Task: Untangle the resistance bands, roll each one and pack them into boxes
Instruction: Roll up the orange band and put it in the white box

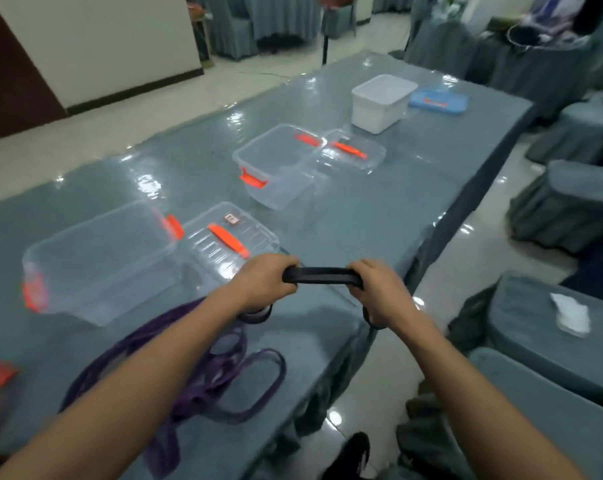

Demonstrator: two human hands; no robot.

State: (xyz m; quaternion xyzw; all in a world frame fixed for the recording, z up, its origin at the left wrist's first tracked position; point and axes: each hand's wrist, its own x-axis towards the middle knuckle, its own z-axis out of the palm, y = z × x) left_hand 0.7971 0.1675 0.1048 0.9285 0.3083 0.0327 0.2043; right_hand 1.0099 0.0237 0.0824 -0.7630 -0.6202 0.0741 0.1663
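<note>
Black band [322, 276] was held taut between the left hand [263, 282] and the right hand [379, 292], each fist clamped round one end, its long axis running side to side above the table's [362, 209] near edge. The nearest clear box [68, 292] was placed ahead and leftward, closer to the left hand. Purple bands [224, 386] were seen tangled under the left forearm. Slack below both wrists was mostly hidden; whether it was free of that tangle could not be told.
</note>
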